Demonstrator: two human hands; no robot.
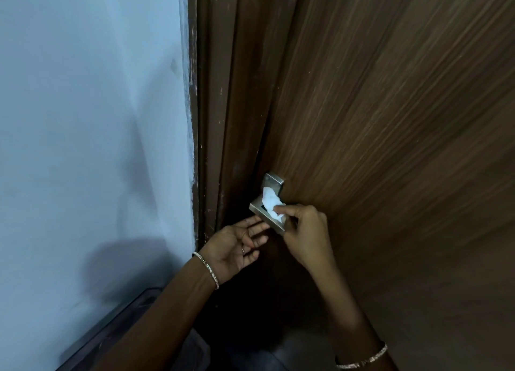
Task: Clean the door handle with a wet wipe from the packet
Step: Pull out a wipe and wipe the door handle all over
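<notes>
A squared metal door handle (pixel 271 182) sticks out from the brown wooden door (pixel 390 134). A crumpled white wet wipe (pixel 271 201) lies pressed against the handle's inner face. My right hand (pixel 305 231) pinches the wipe's lower end between thumb and fingers. My left hand (pixel 237 246) is just below and left of the handle, palm up, fingers spread, fingertips touching the handle's underside. The packet is not in view.
A pale blue wall (pixel 92 147) fills the left side, meeting the dark brown door frame (pixel 211 120). A dark skirting strip (pixel 111 329) runs along the wall's base. The floor below is dark and hard to make out.
</notes>
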